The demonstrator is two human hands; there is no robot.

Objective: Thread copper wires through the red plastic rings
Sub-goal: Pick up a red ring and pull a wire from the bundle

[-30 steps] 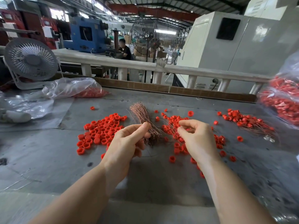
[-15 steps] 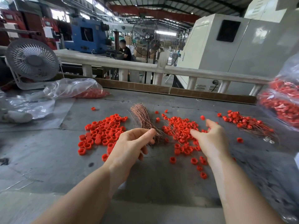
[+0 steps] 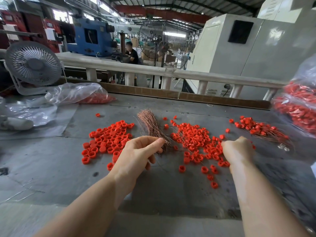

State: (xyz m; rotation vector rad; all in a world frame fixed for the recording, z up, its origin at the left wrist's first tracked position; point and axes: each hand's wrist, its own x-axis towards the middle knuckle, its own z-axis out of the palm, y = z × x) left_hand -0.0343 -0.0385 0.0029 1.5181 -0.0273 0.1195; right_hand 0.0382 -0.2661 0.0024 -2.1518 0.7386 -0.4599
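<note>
A: Copper first: where is the bundle of copper wires (image 3: 151, 124)?

B: It lies on the grey table (image 3: 42, 159), fanned out toward the far side, between two spreads of red plastic rings. Its near end runs in under the left hand (image 3: 136, 155).

A: Is that hand gripping it?

B: The thumb and forefinger are closed together right at the near end of the bundle, and the other fingers curl beneath. It looks like a pinch on the wires.

A: And the right hand (image 3: 237, 150)?

B: It is over the right edge of the middle spread of rings (image 3: 196, 139), knuckles up and fingers curled under. There is red at the fingertips, but I cannot tell whether it holds a ring or only touches the pile.

A: The other rings?

B: A left pile of rings (image 3: 107, 139) sits just left of the left hand. Far right, well apart from both hands, lies a heap of rings with thin wires (image 3: 256, 128) trailing from them.

A: Anything else on the table?

B: A clear plastic bag (image 3: 75, 94) with red pieces at the far left, a small grey fan (image 3: 33, 65) behind it, and more bagged red parts (image 3: 298, 106) at the right edge.
</note>
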